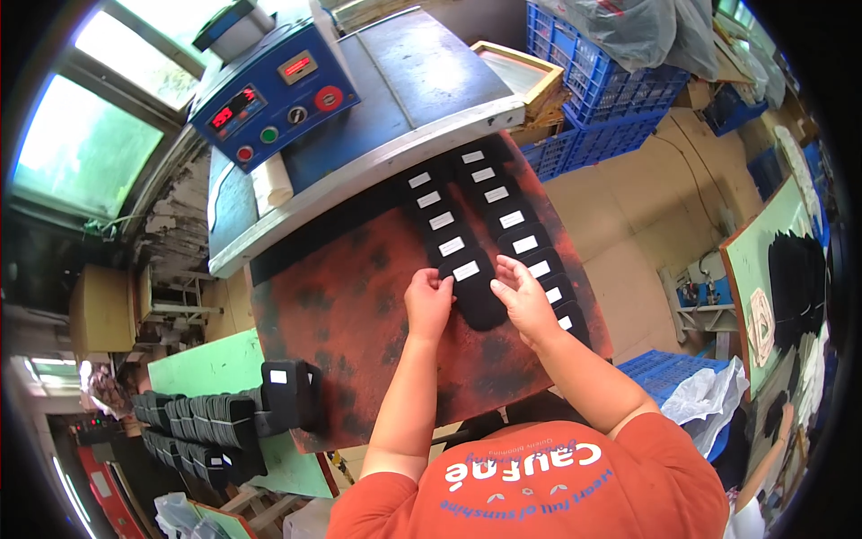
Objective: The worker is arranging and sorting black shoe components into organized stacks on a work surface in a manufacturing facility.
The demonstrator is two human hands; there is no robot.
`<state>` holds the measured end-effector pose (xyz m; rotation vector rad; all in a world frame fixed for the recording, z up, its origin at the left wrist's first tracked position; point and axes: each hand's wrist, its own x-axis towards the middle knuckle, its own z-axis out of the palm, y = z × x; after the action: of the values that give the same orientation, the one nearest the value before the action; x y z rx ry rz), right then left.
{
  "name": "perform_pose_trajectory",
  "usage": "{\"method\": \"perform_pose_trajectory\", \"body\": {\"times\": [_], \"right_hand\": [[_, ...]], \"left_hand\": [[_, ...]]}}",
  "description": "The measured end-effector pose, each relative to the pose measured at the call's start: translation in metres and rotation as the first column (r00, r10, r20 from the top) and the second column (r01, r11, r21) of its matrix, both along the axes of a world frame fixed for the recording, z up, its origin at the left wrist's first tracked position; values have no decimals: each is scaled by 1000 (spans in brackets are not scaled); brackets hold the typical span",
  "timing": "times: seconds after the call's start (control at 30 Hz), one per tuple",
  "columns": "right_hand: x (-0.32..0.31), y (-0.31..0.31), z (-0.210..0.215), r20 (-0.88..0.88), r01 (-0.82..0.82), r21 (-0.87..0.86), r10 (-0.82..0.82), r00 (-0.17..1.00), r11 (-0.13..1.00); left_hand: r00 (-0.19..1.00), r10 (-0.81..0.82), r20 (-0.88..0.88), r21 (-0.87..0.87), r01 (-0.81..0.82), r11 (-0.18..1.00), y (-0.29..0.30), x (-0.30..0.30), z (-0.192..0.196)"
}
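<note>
Between my hands lies a black fabric piece (pixel 481 307) with a rounded end and a white label, the nearest in a column of overlapping pieces on the red-and-black mottled table (pixel 350 314). My left hand (pixel 429 304) is closed, its thumb and finger pinching the piece's left edge beside the label. On the other side, my right hand (pixel 525 301) has its fingers apart, the tips close to the right edge. A second column of labelled black pieces (pixel 523 242) runs along the right, partly behind my right hand and forearm.
Beyond the table stands a metal-edged bench (pixel 395 135) carrying a blue control box (pixel 274 90). A stack of black pieces (pixel 289 395) sits at the table's left corner, near tied black bundles (pixel 211 422) on a green board. Blue crates (pixel 602 99) are at far right.
</note>
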<state>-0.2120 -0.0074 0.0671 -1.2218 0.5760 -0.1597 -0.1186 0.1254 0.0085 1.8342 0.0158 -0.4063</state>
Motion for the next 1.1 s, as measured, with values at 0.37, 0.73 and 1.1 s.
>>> {"method": "perform_pose_trajectory", "body": {"times": [0.37, 0.73, 1.1], "right_hand": [[-38, 68, 4, 93, -259, -23, 260, 961, 966], [-38, 186, 10, 58, -662, -113, 670, 740, 741], [-20, 198, 13, 520, -599, 564, 319, 792, 568]], "left_hand": [[789, 36, 613, 681, -551, 483, 263, -18, 101], [839, 387, 382, 416, -530, 739, 295, -49, 83], [947, 321, 24, -521, -262, 812, 219, -99, 118]]}}
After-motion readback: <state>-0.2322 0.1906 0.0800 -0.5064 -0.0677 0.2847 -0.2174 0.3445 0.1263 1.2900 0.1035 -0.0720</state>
